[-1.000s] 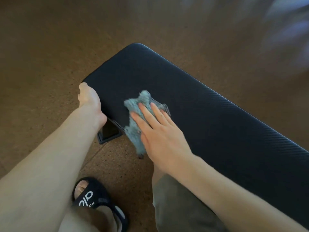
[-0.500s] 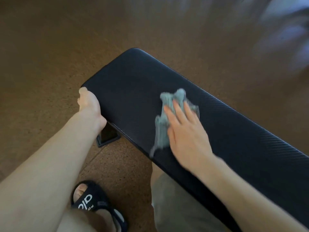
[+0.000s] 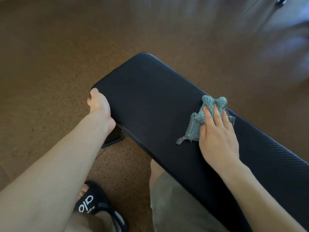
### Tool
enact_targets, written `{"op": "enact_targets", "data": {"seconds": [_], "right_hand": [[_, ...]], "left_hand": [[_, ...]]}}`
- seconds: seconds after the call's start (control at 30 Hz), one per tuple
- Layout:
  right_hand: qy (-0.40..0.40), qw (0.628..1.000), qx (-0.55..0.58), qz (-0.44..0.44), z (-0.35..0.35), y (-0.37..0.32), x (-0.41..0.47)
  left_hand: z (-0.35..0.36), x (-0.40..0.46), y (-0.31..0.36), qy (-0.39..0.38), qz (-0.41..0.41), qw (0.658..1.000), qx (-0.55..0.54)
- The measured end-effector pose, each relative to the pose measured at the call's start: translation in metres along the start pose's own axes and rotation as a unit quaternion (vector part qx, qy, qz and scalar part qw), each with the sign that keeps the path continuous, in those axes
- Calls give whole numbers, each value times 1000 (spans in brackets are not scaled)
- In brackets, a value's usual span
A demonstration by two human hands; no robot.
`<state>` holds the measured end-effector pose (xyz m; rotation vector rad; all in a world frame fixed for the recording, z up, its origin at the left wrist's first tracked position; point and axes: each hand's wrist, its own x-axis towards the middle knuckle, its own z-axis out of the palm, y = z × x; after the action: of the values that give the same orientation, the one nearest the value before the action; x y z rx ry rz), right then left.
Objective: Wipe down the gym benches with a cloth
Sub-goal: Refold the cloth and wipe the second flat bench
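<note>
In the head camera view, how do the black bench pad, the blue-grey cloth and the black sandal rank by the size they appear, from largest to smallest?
1. Black bench pad, by far the largest.
2 and 3. Blue-grey cloth and black sandal look about alike. The sandal is nearer the camera and partly hidden by the left arm, the cloth partly by the right hand, so I would not rank them.

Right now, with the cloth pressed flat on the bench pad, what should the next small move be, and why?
Probably slide the right hand and the cloth on along the bench pad toward its far right stretch. The cloth sits mid-pad near the far edge under straight fingers, the pad runs on to the right, and the left hand grips the near end, steadying the bench.
</note>
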<state>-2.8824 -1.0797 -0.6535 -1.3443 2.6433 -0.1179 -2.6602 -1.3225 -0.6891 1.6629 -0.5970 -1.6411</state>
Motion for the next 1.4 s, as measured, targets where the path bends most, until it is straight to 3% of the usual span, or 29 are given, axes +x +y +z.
{"op": "enact_targets", "data": {"seconds": [0.1, 0.27, 0.37, 0.5, 0.6, 0.87, 0.97, 1.2, 1.4], "right_hand": [[-13, 1000, 0, 7, -6, -27, 38], [-11, 993, 29, -111, 4, -131, 91], [-1, 975, 18, -223, 13, -169, 49], [-44, 933, -38, -356, 21, -143, -27], [-15, 920, -74, -384, 25, -149, -4], [26, 890, -178, -420, 30, -262, 65], [30, 885, -176, -430, 28, -249, 48], [-21, 862, -179, -474, 25, -127, -17], [9, 842, -181, -508, 20, -176, 20]], "left_hand": [[-1, -3, 1, -11, -11, 1000, 6], [1, -34, 15, -20, -23, 999, 19], [0, -54, 26, -32, -26, 998, 55], [-19, -52, 35, -46, -22, 997, 49], [-32, -48, 40, -42, -35, 998, 37], [-47, -57, 39, -66, -71, 995, -27], [-46, -58, 37, -82, -80, 993, -37], [-40, -65, 39, -32, -44, 999, -5], [-41, -62, 35, -56, -55, 997, -19]]}}
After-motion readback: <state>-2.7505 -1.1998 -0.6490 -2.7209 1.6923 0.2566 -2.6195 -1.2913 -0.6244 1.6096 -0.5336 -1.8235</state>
